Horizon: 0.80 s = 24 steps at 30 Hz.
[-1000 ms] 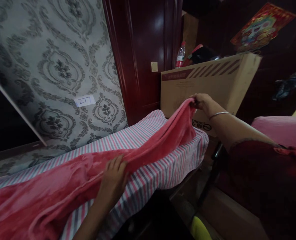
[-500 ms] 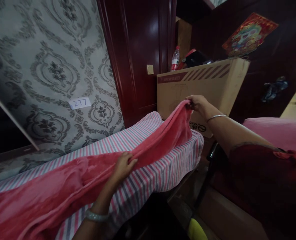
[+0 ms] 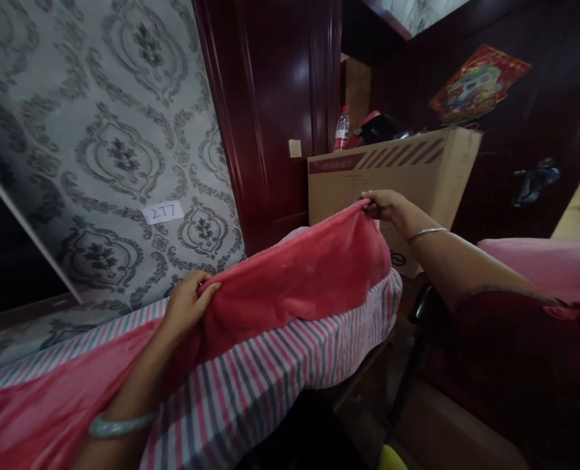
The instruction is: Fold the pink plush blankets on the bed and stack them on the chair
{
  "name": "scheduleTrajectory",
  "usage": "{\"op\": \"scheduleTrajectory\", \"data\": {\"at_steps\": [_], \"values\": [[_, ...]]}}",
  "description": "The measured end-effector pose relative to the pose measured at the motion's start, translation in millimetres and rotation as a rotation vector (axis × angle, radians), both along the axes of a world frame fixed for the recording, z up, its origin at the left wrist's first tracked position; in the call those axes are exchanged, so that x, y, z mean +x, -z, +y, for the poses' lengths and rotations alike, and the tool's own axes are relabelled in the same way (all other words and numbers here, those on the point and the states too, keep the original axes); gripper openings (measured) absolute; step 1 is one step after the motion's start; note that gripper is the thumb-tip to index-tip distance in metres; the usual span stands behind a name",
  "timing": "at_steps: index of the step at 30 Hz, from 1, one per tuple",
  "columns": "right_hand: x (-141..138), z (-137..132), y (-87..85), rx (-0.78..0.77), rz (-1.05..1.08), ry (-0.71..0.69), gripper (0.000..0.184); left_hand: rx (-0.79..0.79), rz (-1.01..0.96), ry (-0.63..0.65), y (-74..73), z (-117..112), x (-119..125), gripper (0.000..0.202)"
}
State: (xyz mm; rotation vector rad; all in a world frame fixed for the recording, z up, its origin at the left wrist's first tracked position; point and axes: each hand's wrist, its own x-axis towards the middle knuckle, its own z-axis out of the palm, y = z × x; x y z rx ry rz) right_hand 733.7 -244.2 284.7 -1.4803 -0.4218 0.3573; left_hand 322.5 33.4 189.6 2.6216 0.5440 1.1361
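A plush coral-red blanket (image 3: 294, 274) is stretched between my two hands, its upper edge lifted and pulled fairly straight. My right hand (image 3: 385, 205) pinches the far right corner of that edge, in front of a cardboard box. With thumb and fingers my left hand (image 3: 188, 303) grips the same edge further left. The rest of the blanket trails in folds toward the lower left. Beneath it lies a striped cloth (image 3: 251, 372) in pink, grey and white, draped over the table and hanging down its near side.
The large cardboard box (image 3: 392, 170) stands at the far end, with a red-capped bottle (image 3: 341, 130) behind its top edge. A dark screen (image 3: 16, 248) is at the left. A black chair arm (image 3: 420, 307) and a pink cover (image 3: 539, 267) are on the right.
My left hand has moved left and up and now holds the blanket's edge raised. The stretch between my hands has spread from a narrow fold into a wide panel. My right hand stays nearly in place.
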Motion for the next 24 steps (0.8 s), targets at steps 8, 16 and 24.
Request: {"op": "scheduleTrajectory", "data": {"at_steps": [8, 16, 24], "values": [[-25, -6, 8.4, 0.026, -0.127, -0.119, 0.023, -0.024, 0.042, 0.022, 10.2, 5, -1, 0.04], [-45, -7, -14.6, 0.008, -0.368, 0.286, 0.025, 0.096, 0.161, 0.02, 21.0, -22, -8, 0.028], [-43, -17, -46.9, 0.078, -0.449, 0.4, 0.021, 0.48, 0.175, 0.057, 99.2, -57, -27, 0.042]]}}
